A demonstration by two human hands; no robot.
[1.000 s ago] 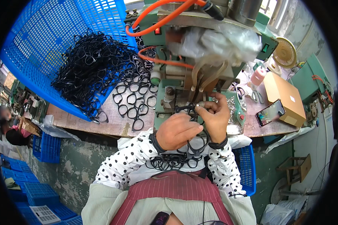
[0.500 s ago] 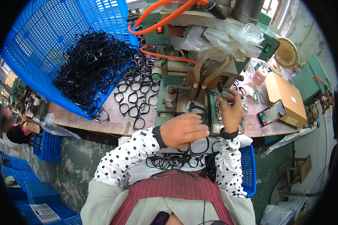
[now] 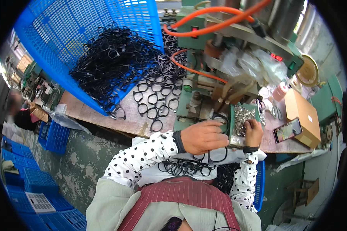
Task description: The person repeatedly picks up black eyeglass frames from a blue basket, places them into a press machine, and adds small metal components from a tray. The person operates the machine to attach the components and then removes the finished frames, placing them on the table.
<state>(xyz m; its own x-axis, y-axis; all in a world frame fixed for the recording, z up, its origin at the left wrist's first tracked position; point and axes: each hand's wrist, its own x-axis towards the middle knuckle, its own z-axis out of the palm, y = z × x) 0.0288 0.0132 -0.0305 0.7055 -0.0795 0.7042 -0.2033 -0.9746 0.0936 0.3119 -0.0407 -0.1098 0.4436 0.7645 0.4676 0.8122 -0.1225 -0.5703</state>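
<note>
My left hand (image 3: 204, 137) is closed, fingers together, over a black eyeglass frame (image 3: 218, 154) at the front of the green press (image 3: 189, 101). Another black rim (image 3: 224, 120) shows just above these fingers, under the press nozzles; whether both rims belong to one frame is hidden by the hand. To the right, my right hand (image 3: 253, 133) dips with pinched fingers into a tray of small silvery metal parts (image 3: 243, 115). What its fingertips grip is too small to make out. Several more black frames (image 3: 185, 168) lie on the white cloth at my lap.
A blue basket (image 3: 46, 57) heaped with black eyeglass frames (image 3: 108, 61) leans at the far left. Loose frames (image 3: 152, 100) cover part of the table beside it. A phone (image 3: 288, 131) rests against a cardboard box (image 3: 302, 115) at right. Orange hoses (image 3: 204, 19) loop over the press.
My right hand has come down from above the tray's far part to its near right side, and its fingers have closed. My left hand stays over the eyeglass frame. The whole view has shifted.
</note>
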